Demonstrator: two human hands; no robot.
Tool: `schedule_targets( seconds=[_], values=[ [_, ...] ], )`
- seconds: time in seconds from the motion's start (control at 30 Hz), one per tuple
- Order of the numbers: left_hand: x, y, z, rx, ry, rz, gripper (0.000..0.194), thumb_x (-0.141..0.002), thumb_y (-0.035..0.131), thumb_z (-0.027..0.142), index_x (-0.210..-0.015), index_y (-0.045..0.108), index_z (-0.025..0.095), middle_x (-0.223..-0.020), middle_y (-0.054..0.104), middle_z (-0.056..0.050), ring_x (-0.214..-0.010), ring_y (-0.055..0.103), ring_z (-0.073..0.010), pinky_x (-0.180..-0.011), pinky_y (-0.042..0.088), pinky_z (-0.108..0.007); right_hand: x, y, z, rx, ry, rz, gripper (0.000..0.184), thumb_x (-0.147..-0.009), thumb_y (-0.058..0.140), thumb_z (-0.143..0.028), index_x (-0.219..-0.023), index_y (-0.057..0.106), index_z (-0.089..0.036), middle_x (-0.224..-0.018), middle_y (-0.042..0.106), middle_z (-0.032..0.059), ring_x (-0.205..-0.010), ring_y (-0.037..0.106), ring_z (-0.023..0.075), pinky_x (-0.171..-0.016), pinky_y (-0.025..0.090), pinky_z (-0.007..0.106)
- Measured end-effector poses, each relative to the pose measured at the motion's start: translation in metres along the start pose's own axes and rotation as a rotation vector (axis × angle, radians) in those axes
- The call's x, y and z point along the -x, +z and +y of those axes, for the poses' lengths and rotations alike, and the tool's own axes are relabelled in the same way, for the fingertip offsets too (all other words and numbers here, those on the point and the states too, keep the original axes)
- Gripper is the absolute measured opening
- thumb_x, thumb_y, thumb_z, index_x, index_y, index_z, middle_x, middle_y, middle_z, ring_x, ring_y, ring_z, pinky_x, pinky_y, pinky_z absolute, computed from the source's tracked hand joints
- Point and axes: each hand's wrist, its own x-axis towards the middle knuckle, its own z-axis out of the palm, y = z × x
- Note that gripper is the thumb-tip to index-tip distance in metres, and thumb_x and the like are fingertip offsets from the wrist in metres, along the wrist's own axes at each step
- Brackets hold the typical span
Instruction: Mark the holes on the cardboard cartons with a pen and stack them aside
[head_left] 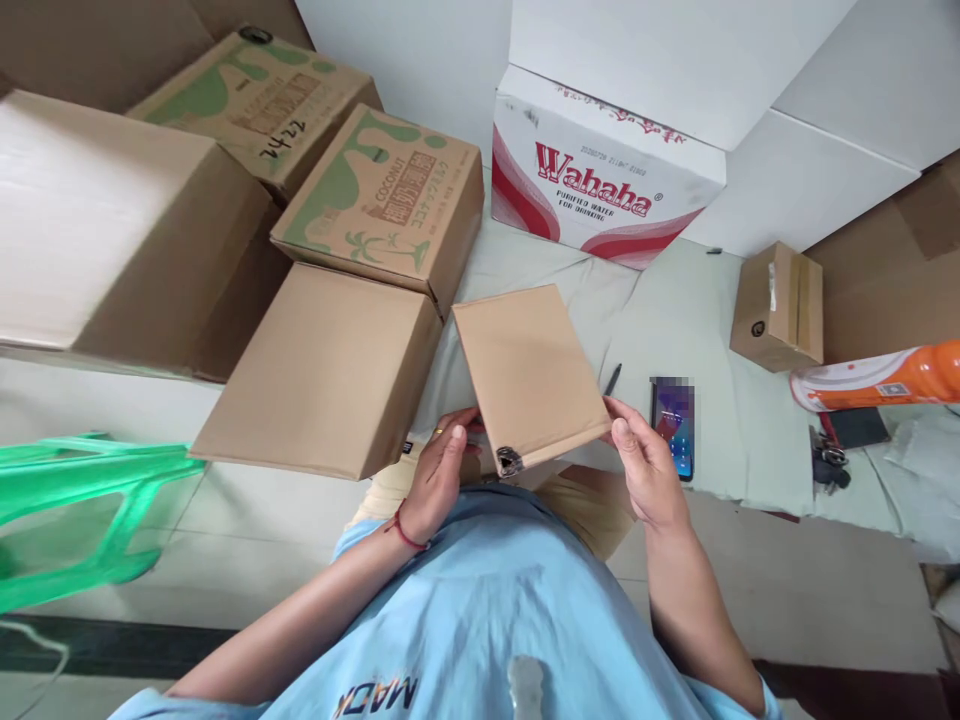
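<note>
A seated person in a blue shirt (487, 600) steadies a small brown box (532, 370) above the lap, at the near edge of a cloth-covered counter (716, 405). The right hand (652, 470) grasps its near right corner with fingers and thumb; the left hand (435, 480) has its fingers against the left side, thumb raised clear, and how firmly they press cannot be told. With so light a hold on the left, the box could pivot about the right corner or slip toward the lap. The scuffed black mark (510, 460) at the near left corner may point to weak card, apt to give under a squeeze. Just beyond the right hand, a phone (673, 430) lies near the counter's edge, where a stray knuckle could nudge it off. A black pen (613, 378), close to the box's right side, could roll if brushed. To the left, a larger plain box (322, 370) leaves little elbow room; a bump could shove it against a coconut carton (390, 195). Farthest back stands a Wahaha water carton (600, 175).
</note>
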Motion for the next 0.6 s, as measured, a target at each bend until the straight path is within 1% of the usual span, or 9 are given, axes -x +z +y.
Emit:
schedule_targets(
  seconds=[0.07,0.13,0.23,0.27,0.33,0.4,0.47,0.53,0.6],
  values=[
    [0.000,0.004,0.008,-0.007,0.013,-0.033,0.074,-0.106,0.047,0.082,-0.138,0.075,0.022,-0.151,0.066,-0.016,-0.139,0.063,-0.0344,-0.098,0.064,-0.046,-0.002,0.008,-0.001,-0.056,-0.004,-0.026,0.059,-0.106,0.064,-0.067,-0.151,0.069,-0.029,-0.155,0.073,0.0083,-0.148,0.066,0.0317,-0.127,0.053,0.051],
    [0.000,0.007,0.017,0.032,0.001,-0.069,0.071,-0.103,0.052,0.083,-0.138,0.074,0.024,-0.157,0.062,-0.015,-0.148,0.057,-0.0363,-0.102,0.064,-0.047,-0.004,0.013,-0.003,-0.068,0.016,-0.026,0.059,-0.104,0.069,-0.065,-0.151,0.068,-0.029,-0.150,0.076,0.0077,-0.140,0.071,0.0312,-0.122,0.056,0.050],
    [0.000,0.010,0.031,0.187,-0.091,-0.129,0.068,-0.099,0.060,0.084,-0.131,0.070,0.025,-0.162,0.058,-0.014,-0.145,0.060,-0.0369,-0.096,0.067,-0.045,-0.005,0.012,-0.005,-0.047,0.043,0.004,0.055,-0.098,0.077,-0.061,-0.142,0.072,-0.028,-0.140,0.081,0.0073,-0.125,0.077,0.0304,-0.109,0.063,0.046],
    [-0.002,0.011,0.036,0.239,-0.115,-0.139,0.068,-0.096,0.065,0.085,-0.128,0.067,0.025,-0.160,0.060,-0.014,-0.143,0.061,-0.0369,-0.093,0.067,-0.044,-0.005,0.010,-0.005,-0.043,0.042,0.004,0.054,-0.098,0.078,-0.060,-0.140,0.073,-0.027,-0.139,0.081,0.0074,-0.123,0.077,0.0303,-0.106,0.064,0.045],
    [-0.006,0.012,0.044,0.327,-0.149,-0.113,0.072,-0.089,0.075,0.084,-0.126,0.063,0.024,-0.151,0.065,-0.015,-0.138,0.063,-0.0357,-0.085,0.066,-0.039,-0.004,0.005,-0.003,-0.045,0.031,-0.006,0.051,-0.097,0.078,-0.058,-0.137,0.074,-0.027,-0.140,0.080,0.0075,-0.126,0.076,0.0303,-0.105,0.063,0.043],
    [-0.012,0.013,0.048,0.407,-0.192,-0.080,0.080,-0.082,0.083,0.083,-0.131,0.061,0.023,-0.142,0.069,-0.014,-0.123,0.069,-0.0301,-0.075,0.062,-0.032,-0.001,0.000,-0.001,-0.051,0.019,-0.017,0.049,-0.096,0.079,-0.056,-0.136,0.074,-0.027,-0.142,0.079,0.0078,-0.132,0.073,0.0305,-0.109,0.061,0.043],
    [-0.020,0.013,0.049,0.489,-0.246,-0.078,0.086,-0.080,0.083,0.085,-0.134,0.061,0.021,-0.136,0.071,-0.013,-0.094,0.071,-0.0200,-0.065,0.054,-0.027,0.001,-0.005,0.002,-0.069,0.018,-0.011,0.049,-0.096,0.079,-0.056,-0.135,0.074,-0.026,-0.143,0.078,0.0087,-0.135,0.070,0.0309,-0.110,0.061,0.044],
    [-0.030,0.013,0.046,0.558,-0.292,-0.091,0.087,-0.080,0.081,0.087,-0.132,0.063,0.020,-0.132,0.073,-0.012,-0.071,0.064,-0.0116,-0.057,0.046,-0.026,0.004,-0.008,0.005,-0.088,0.029,0.005,0.050,-0.096,0.079,-0.056,-0.135,0.073,-0.026,-0.142,0.078,0.0096,-0.132,0.071,0.0308,-0.106,0.062,0.044],
    [-0.040,0.012,0.038,0.601,-0.331,-0.085,0.083,-0.079,0.081,0.086,-0.125,0.065,0.019,-0.123,0.075,-0.011,-0.060,0.056,-0.0080,-0.052,0.038,-0.025,0.006,-0.011,0.008,-0.105,0.038,0.024,0.051,-0.095,0.080,-0.056,-0.134,0.072,-0.025,-0.135,0.080,0.0097,-0.121,0.075,0.0291,-0.099,0.064,0.043]
  ],
)
